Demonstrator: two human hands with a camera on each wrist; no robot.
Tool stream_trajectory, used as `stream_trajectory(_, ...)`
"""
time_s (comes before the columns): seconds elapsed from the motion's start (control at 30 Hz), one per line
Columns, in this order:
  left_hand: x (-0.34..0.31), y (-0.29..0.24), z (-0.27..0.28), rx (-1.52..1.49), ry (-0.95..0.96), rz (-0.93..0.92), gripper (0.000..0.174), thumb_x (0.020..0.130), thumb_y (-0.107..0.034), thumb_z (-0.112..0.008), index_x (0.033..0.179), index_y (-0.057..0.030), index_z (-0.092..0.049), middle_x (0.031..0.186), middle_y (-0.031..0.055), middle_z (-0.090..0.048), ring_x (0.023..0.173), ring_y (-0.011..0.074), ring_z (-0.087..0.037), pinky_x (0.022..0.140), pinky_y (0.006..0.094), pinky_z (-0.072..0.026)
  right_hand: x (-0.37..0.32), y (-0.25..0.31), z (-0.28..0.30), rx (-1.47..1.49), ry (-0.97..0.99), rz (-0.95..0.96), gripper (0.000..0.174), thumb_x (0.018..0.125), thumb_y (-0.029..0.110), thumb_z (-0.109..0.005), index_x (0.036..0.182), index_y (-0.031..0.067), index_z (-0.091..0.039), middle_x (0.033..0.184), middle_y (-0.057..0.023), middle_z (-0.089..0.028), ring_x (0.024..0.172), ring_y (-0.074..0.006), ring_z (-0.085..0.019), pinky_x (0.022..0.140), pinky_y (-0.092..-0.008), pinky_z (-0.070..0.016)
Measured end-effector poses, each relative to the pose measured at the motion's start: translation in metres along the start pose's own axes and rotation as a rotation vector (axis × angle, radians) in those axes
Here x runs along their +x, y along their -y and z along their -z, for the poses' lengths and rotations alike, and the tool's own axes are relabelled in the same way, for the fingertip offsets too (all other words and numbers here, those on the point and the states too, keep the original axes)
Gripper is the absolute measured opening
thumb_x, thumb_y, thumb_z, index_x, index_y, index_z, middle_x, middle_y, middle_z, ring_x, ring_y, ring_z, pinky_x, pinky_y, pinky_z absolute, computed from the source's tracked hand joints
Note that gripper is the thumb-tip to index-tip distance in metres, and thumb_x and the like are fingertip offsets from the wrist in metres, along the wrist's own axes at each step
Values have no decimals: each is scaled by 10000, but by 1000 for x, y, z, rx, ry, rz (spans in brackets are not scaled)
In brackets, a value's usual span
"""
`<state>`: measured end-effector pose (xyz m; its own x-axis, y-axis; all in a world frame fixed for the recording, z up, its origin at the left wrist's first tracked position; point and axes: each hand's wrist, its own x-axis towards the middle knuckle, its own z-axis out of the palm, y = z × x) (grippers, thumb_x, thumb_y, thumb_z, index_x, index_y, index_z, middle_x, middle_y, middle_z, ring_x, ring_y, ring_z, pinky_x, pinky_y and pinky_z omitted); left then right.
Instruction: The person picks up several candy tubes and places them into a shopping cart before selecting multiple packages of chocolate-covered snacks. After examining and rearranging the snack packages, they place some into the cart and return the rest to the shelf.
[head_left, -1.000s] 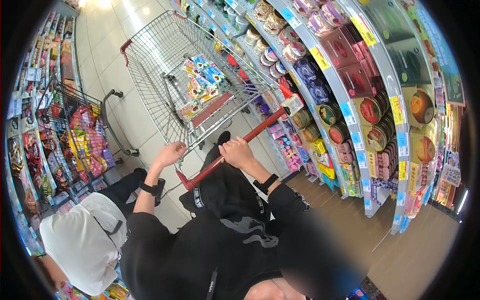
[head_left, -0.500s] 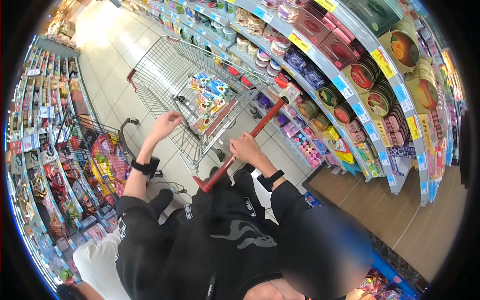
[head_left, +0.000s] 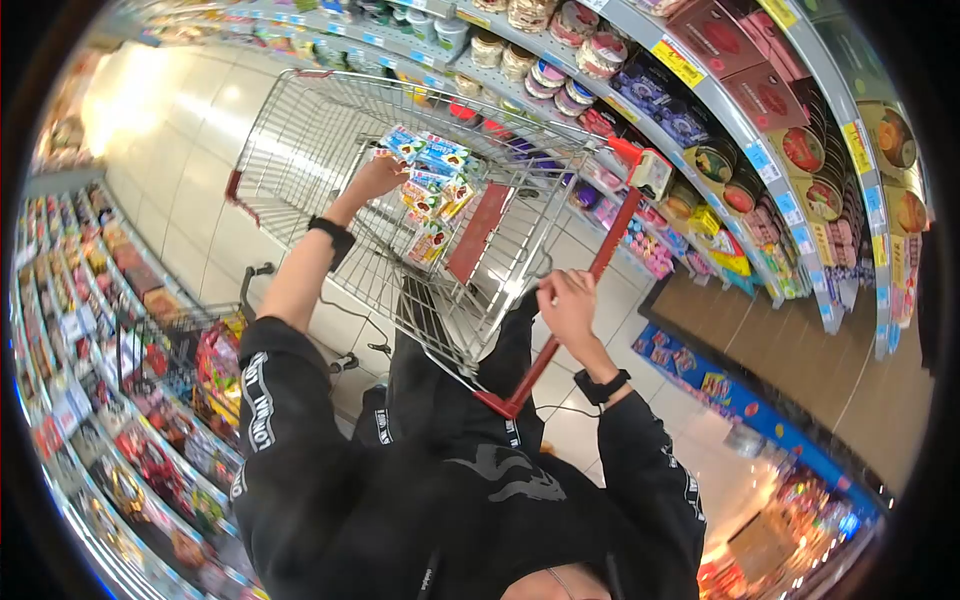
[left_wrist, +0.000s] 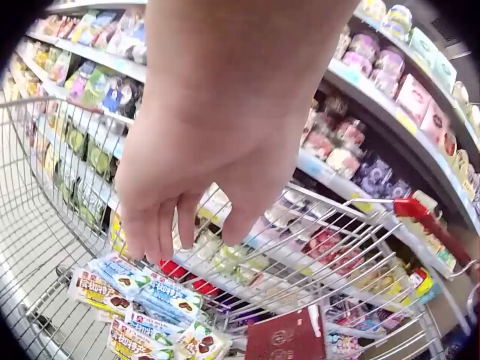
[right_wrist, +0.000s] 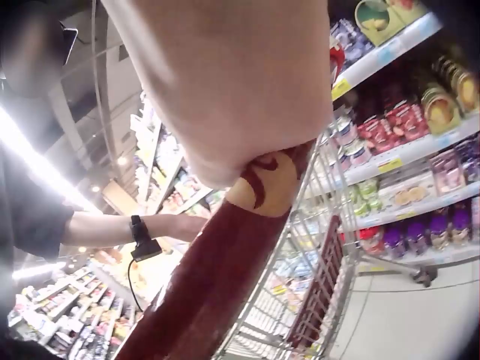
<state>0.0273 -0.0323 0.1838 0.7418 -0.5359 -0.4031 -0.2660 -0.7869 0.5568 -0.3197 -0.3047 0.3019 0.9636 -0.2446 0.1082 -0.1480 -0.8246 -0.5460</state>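
Note:
A wire shopping cart [head_left: 300,130] stands in front of me in a shop aisle. My right hand [head_left: 566,303] grips its red handle bar [head_left: 610,240]; in the right wrist view the hand [right_wrist: 225,97] is wrapped round the bar [right_wrist: 217,270]. My left hand [head_left: 378,177] reaches into the basket, just over a pile of colourful snack packets [head_left: 432,195]. In the left wrist view its fingers [left_wrist: 161,240] hang relaxed above the packets [left_wrist: 142,300] and hold nothing. A red seat flap [left_wrist: 289,341] lies folded beside the packets.
Shelves of tins, tubs and boxes [head_left: 760,150] run along the right, close to the cart. A wire rack of snack bags [head_left: 190,390] stands at the left. A low blue display [head_left: 720,385] sits at the lower right. Tiled floor [head_left: 170,150] stretches ahead.
My left hand has left the handle and reached forward into the basket over the packets. My right hand has kept its grip on the bar. The cart has swung a little leftward in view.

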Motion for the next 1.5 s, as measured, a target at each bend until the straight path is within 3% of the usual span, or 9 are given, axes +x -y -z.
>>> stream_trajectory(0.13,105,92,-97,133,57,76,429,793,-346,-642,1002,27,-678,1008,253,-676,996,377,-651,864,461,-517,8,12,2,-64,-59,-37,75,726,8,-626,760,53,-577,724,-66,-584,736,-247,-561,797,-377,-417)
stream_trajectory(0.5,151,104,-190,-107,310,235,532,835,-259,-574,1295,4,-523,1301,222,-538,1236,371,-490,1027,459,-418,22,16,-3,-222,91,-130,152,700,-49,-613,808,55,-636,729,-70,-567,711,-256,-554,730,-370,-405)
stream_trajectory(0.57,158,133,-223,-35,128,37,526,834,-221,-564,1299,18,-504,1332,203,-512,1287,374,-430,1070,457,-373,19,12,-7,-263,106,-158,192,701,-58,-613,850,53,-660,734,-67,-570,704,-251,-551,726,-370,-404)
stream_trajectory(0.77,162,125,-221,411,97,-120,367,870,-289,-617,1159,-63,-595,1168,115,-574,1168,287,-496,932,521,-391,12,10,-8,-343,218,-275,163,738,-32,-626,873,53,-660,748,-71,-568,720,-260,-528,731,-382,-405)
stream_trajectory(0.93,172,127,-203,400,284,-155,350,844,-272,-673,1125,-71,-621,1139,91,-609,1126,264,-539,948,467,-384,19,12,-8,-371,249,-261,174,748,-26,-619,902,53,-634,764,-82,-571,725,-275,-530,730,-390,-407)
stream_trajectory(1.1,154,123,-186,357,112,-290,256,868,-169,-641,1090,-53,-588,1115,122,-608,1071,300,-571,912,457,-395,16,10,-8,-375,237,-266,146,747,-29,-616,879,30,-601,771,-100,-575,724,-293,-535,726,-401,-418)
stream_trajectory(1.3,152,112,-159,-423,-127,109,197,943,-182,-588,993,5,-550,888,167,-609,830,370,-594,725,403,-466,19,10,-7,-357,222,-241,151,728,-37,-627,863,1,-570,765,-119,-580,722,-301,-548,727,-409,-432)
stream_trajectory(1.43,157,124,-216,-1411,-141,467,243,957,-238,-613,1033,-11,-568,882,53,-634,754,158,-574,657,349,-484,23,13,-7,-351,201,-220,157,724,-38,-629,865,3,-574,764,-116,-589,719,-294,-553,729,-406,-433)
stream_trajectory(1.5,156,105,-214,-1505,-68,543,261,956,-224,-618,1135,-54,-535,1005,38,-629,780,135,-572,694,329,-497,22,13,-7,-357,214,-238,164,719,-38,-628,870,5,-579,769,-112,-596,723,-290,-559,733,-404,-433)
